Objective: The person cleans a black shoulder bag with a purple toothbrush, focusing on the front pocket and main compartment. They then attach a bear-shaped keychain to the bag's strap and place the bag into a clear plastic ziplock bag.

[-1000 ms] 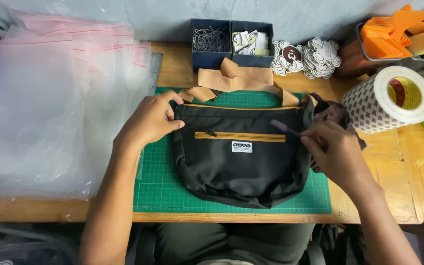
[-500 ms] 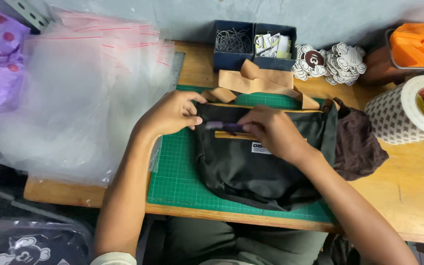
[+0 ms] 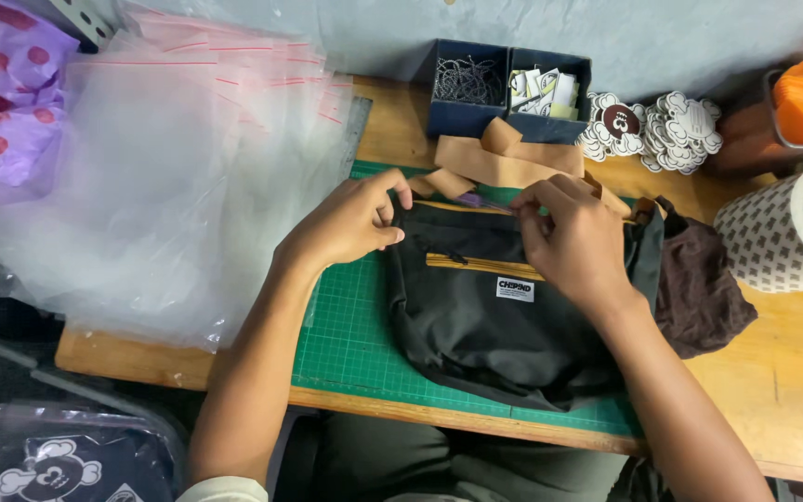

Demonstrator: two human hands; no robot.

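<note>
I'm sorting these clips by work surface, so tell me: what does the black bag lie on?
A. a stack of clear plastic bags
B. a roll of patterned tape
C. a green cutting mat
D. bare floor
C: the black bag lies flat on the green cutting mat on the wooden table, with the left hand and right hand at its top edge.

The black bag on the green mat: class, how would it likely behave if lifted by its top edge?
The black bag would probably sag: its fabric shows creases. It looks flat, so likely light. Its tan straps lie folded, so they would probably dangle.
</note>
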